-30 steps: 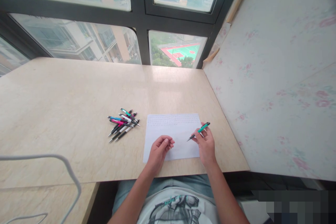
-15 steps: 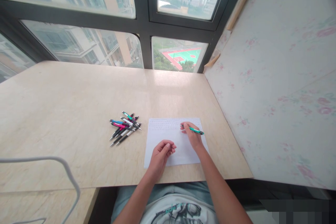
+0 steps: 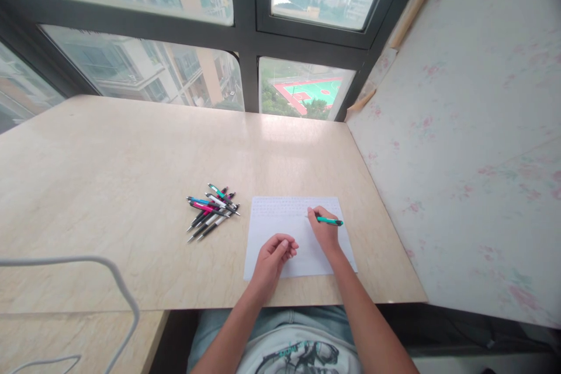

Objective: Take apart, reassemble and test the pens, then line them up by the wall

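Note:
A white sheet of paper (image 3: 298, 269) lies near the front edge of the tabletop, with rows of handwriting across its upper part. My right hand (image 3: 325, 232) rests on the sheet's right side, closed around a green pen (image 3: 328, 221) with a dark end. The pen's tip points left, at the lowest written lines. On the lower left of the paper sits my left hand (image 3: 274, 257), fingers curled in and thumb pressed against them; nothing shows in it. Left of the sheet is a loose pile of several pens (image 3: 213, 210) in black, white, pink, blue and green.
The pale tabletop (image 3: 131, 163) runs back to dark-framed windows (image 3: 249, 35). A flower-patterned wall (image 3: 473, 146) borders it on the right. A grey cable (image 3: 116, 277) loops over the front left corner.
The whole view has shifted slightly. My right hand has turned a little and its fingers are tucked closer around the pen. My left hand keeps its place on the paper.

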`<state>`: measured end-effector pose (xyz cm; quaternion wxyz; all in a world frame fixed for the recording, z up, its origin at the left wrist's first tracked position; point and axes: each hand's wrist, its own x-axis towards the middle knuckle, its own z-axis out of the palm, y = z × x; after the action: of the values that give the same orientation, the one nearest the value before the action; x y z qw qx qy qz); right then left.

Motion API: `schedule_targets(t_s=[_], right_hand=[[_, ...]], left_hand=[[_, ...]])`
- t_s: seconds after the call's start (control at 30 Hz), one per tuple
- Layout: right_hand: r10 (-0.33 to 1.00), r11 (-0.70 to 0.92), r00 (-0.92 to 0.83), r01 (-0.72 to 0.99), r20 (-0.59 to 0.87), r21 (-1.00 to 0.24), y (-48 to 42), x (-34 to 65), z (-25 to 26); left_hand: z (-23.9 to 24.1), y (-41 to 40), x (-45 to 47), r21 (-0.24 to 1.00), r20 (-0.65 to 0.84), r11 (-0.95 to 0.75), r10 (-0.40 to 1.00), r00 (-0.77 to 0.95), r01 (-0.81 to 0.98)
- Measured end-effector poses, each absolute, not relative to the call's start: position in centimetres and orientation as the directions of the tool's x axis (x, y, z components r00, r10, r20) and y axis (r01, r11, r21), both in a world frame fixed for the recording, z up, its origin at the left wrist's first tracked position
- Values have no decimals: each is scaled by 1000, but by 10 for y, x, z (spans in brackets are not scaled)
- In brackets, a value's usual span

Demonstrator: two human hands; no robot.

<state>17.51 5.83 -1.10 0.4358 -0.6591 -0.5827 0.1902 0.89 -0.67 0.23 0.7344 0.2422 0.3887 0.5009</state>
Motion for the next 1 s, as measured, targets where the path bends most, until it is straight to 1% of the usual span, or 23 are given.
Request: schedule_targets(t_s=[0.1, 0.23, 0.37, 0.57, 0.73, 1.0], right_hand=[[938, 65, 242, 584, 250, -809, 58, 175, -11], [934, 20, 287, 549, 211, -836, 61, 178, -12], [955, 7, 246, 537, 165, -843, 67, 181, -12], [930, 44, 277, 573, 244, -818, 63, 179, -16], [939, 64, 240, 584, 247, -809, 62, 178, -17], [935, 74, 243, 576, 257, -814, 64, 179, -22]], left_hand=[[4, -7, 9, 739, -328, 383, 923, 201, -554], [3, -7, 9, 738, -318, 377, 926, 205, -560], [2, -7, 8, 740, -310, 374, 927, 209, -560], [1, -7, 8, 738, -311, 376, 927, 211, -560], [2, -7, 8, 734, -319, 381, 924, 210, -562], [-1, -7, 7, 740, -308, 375, 927, 213, -559]])
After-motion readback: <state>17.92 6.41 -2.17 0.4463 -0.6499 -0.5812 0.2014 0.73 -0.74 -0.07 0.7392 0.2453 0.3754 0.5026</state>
